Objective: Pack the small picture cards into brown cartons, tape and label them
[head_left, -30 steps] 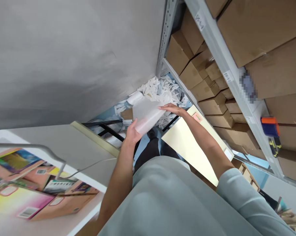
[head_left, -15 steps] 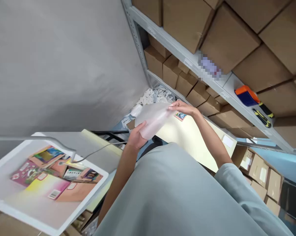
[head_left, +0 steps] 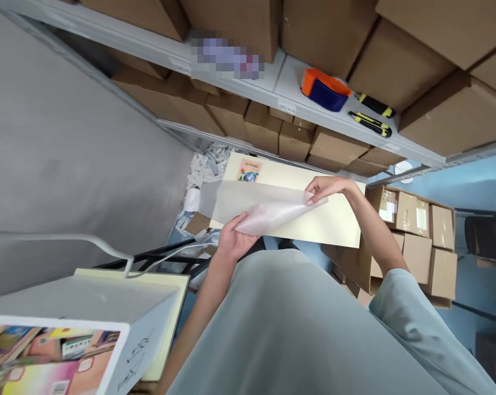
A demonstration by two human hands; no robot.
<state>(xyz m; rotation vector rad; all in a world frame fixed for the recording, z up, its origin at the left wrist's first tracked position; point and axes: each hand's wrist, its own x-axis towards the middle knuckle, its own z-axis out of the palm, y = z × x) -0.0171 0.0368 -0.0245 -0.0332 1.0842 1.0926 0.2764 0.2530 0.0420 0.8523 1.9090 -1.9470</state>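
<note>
Sheet of plastic point(head_left: 268, 206), seemingly one piece, is stretched between two bare hands: the left hand point(head_left: 236, 238) grasps its near edge, thumb on top, and the right hand point(head_left: 324, 189) pinches its right end between thumb and fingertips. One picture booklet point(head_left: 248, 170) and two yellow-and-black utility knives point(head_left: 371, 124) can be counted. The plastic is milky and see-through, smooth, its right part folded over with a pale sheen; it is held over a cream tabletop point(head_left: 326, 233), reaching past the left end. Brown cartons point(head_left: 396, 63) fill a grey metal shelf point(head_left: 250, 89) behind. White scraps point(head_left: 207, 167) litter the floor by a grey wall point(head_left: 87, 164); a white bin point(head_left: 145, 323) of booklets stands at lower left.
</note>
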